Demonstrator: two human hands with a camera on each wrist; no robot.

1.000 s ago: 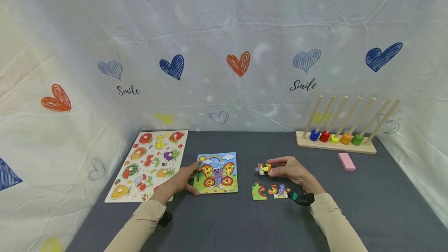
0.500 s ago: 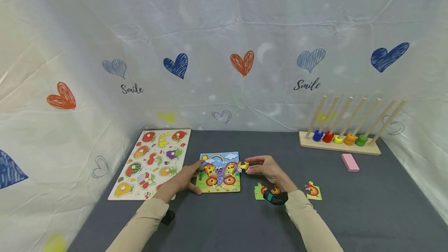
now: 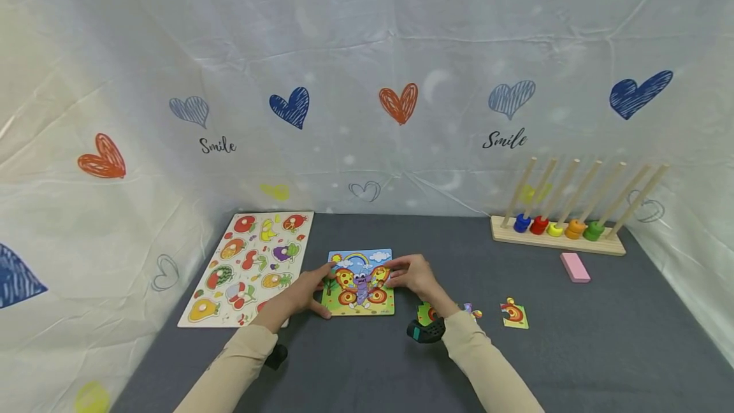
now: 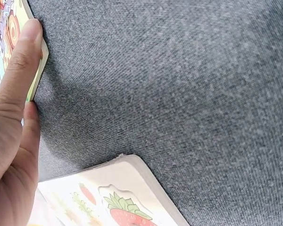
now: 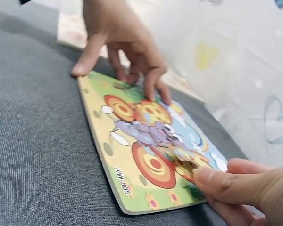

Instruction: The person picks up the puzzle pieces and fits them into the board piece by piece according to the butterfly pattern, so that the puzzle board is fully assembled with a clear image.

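Observation:
A square butterfly puzzle board lies on the dark cloth in front of me. My left hand holds its left side, with the thumb near the front corner and bent fingers farther back, as the right wrist view shows. Over the board's right wing, my right hand pinches a yellow-and-orange puzzle piece between thumb and fingers. The piece looks tilted against the board's surface; its underside is hidden. To the right lie a green-and-red piece, partly behind the wrist, a purple piece and a red-ringed piece.
A cream fruit puzzle board lies to the left, partly under the left forearm. At the back right stands a wooden peg rack with coloured rings low on its pegs. A pink block lies before it. A heart-printed curtain hangs behind.
My right hand has moved left with the pinched piece, from beside the loose pieces to over the butterfly board's right wing. The left hand has stayed on the board.

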